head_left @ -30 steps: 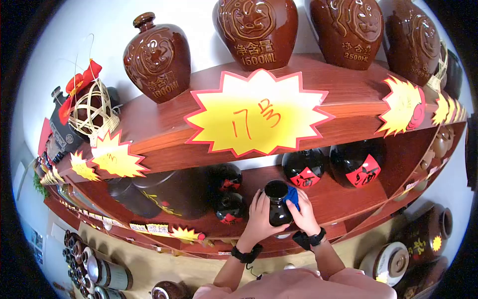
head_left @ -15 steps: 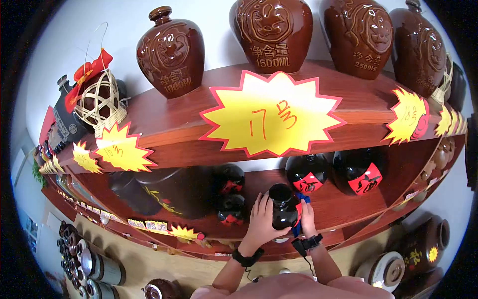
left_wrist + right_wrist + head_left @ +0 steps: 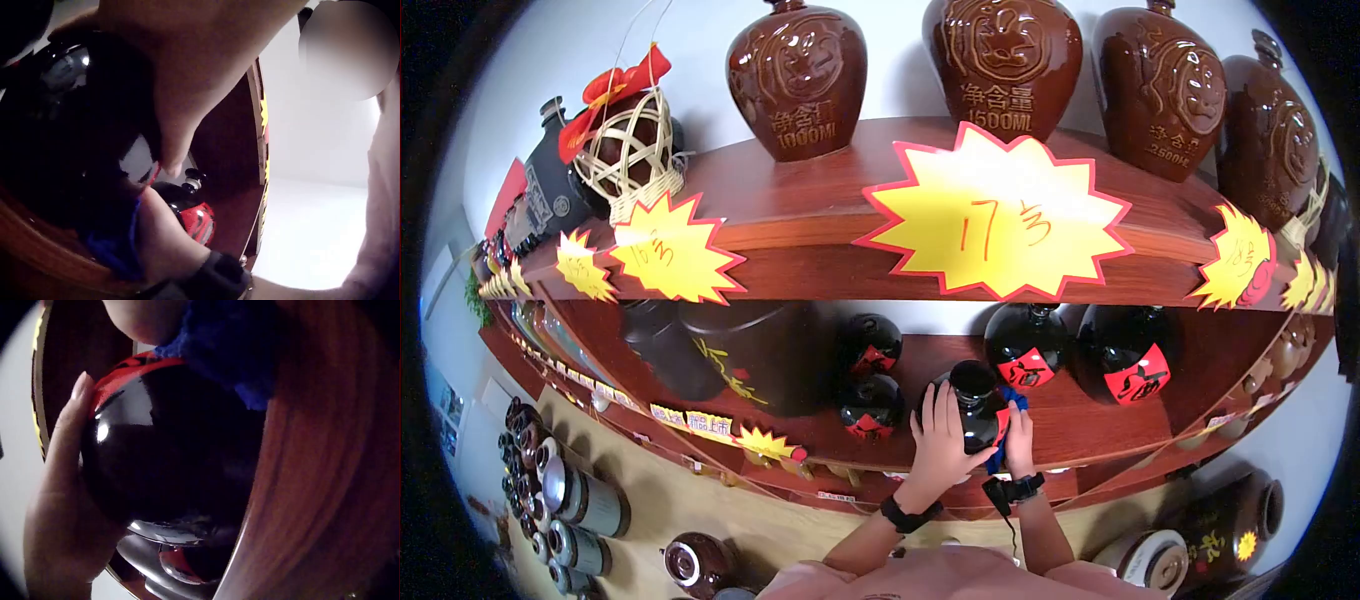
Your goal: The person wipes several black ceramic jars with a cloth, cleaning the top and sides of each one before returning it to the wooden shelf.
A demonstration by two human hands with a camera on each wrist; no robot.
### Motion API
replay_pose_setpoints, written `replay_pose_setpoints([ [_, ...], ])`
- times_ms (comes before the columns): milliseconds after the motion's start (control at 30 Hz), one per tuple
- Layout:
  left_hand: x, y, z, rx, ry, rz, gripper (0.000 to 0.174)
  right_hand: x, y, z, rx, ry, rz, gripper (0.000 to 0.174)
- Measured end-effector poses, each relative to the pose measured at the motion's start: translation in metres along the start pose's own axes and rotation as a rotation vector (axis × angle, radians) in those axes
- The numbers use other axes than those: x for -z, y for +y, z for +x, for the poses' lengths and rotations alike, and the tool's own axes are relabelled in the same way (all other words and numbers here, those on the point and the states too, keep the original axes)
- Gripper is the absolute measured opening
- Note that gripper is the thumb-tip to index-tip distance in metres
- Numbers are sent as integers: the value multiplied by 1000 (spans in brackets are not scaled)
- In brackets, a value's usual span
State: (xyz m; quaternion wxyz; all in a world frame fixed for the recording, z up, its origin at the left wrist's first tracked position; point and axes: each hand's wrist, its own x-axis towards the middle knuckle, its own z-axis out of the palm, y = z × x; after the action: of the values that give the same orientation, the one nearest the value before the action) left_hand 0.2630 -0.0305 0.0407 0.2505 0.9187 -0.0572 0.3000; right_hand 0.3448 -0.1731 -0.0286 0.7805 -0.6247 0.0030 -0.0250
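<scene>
A glossy black jar (image 3: 980, 425) with a red label at its right side stands on the lower shelf in the head view. My left hand (image 3: 941, 440) grips it from the left, fingers over the shoulder and thumb across the front. On the right side, my right hand (image 3: 1019, 440) holds a blue cloth (image 3: 996, 461) against the jar; part of the cloth is hidden behind the fingers. In the right wrist view the bunched cloth (image 3: 231, 350) presses near the jar's base, beside the shelf board. The left wrist view shows the jar's dark body (image 3: 81, 137) close up.
Two black jars with red labels (image 3: 1025, 345) stand behind on the right, two smaller ones (image 3: 871, 405) on the left. Overhead, the upper shelf edge (image 3: 800, 265) carries yellow star price tags (image 3: 1000, 215) and brown jars (image 3: 798, 80). More jars (image 3: 585, 500) stand on the floor.
My right hand has moved from the jar's front to its right side with the cloth. The jar has turned, so its red label shows. The head view has shifted, moving the shelf rightward.
</scene>
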Motion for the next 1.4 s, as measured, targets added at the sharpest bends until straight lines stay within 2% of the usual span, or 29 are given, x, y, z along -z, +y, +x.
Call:
replay_pose_setpoints([
  [167, 2, -18, 4, -99, 17, -86, 112, -4, -7, -12, 68, 47, 28, 30],
  [267, 16, -19, 11, -110, -108, -87, 113, -28, -49, -33, 339, 8, 74, 28],
  [367, 17, -26, 13, -151, -130, -140, 113, -21, -71, -28, 700, -223, -555, 29],
  [400, 17, -27, 13, -148, -142, -143, 112, -24, -79, -26, 721, -227, -602, 27],
  [533, 20, -27, 15, -138, -159, -151, 111, -19, -70, 2, 556, -256, -468, 26],
  [633, 18, -26, 14, -133, -147, -147, 112, -11, -60, 14, 220, -263, -228, 28],
  [767, 20, -24, 16, -124, -151, -144, 112, -1, -35, 9, 28, -114, -135, 36],
  [800, 20, -24, 16, -120, -147, -142, 112, -8, -32, 2, 23, -69, -9, 39],
  [900, 22, -18, 14, -79, -166, -86, 113, -3, -7, -8, 37, -33, 3, 37],
  [933, 26, -10, 13, -44, -190, -37, 113, -2, -4, -8, 82, 14, -105, 36],
  [1067, 24, 19, 10, 89, -280, 188, 119, -6, -12, -14, 108, 41, -146, 35],
  [1167, 18, 21, 10, 111, -227, 111, 122, -4, -8, -11, 158, 57, -179, 36],
  [1400, 13, -6, 12, -13, -193, 58, 122, 1, -2, -8, 72, 17, -151, 37],
])
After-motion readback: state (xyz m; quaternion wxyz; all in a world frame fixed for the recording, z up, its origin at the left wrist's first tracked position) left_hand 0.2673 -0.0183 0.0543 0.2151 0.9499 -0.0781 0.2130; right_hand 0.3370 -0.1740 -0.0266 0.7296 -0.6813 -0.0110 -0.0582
